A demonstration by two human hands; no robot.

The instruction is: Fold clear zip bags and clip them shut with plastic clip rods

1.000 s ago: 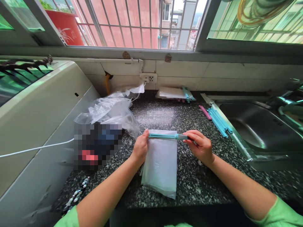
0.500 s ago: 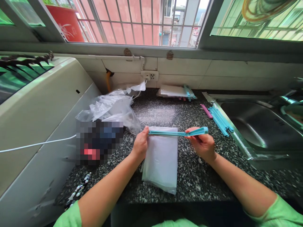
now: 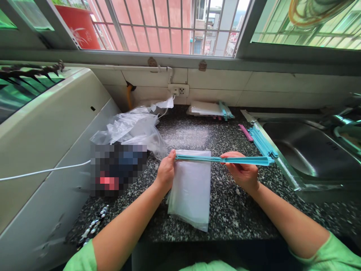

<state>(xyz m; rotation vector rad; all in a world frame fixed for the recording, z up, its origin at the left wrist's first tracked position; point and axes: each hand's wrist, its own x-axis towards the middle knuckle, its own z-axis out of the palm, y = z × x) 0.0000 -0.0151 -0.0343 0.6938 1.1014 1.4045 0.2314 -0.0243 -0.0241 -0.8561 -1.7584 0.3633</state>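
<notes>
A long light-blue bag sealing clip (image 3: 197, 158) lies across the top edge of a flat stack of clear plastic bags (image 3: 191, 192). My left hand (image 3: 166, 169) is closed on the clip's left end and the bags' upper corner, thumb on top. My right hand (image 3: 241, 174) pinches the clip near its hinge, just right of the bags. From there the clip's second arm stretches out to the right, almost in line with the first, its tip near the sink edge. The lower part of the bags hangs toward the counter's front.
Several blue clips (image 3: 261, 141) and a pink clip (image 3: 246, 132) lie beside the steel sink (image 3: 304, 150). A packaged bag bundle (image 3: 208, 109) rests by the wall. Crumpled plastic (image 3: 138, 126) and a blurred-out object (image 3: 120, 169) occupy the left of the speckled counter (image 3: 234, 214).
The clip's free arm has swung out to the right, from foreshortened to nearly straight. Both hands keep their grip, and the bags have shifted very slightly left.
</notes>
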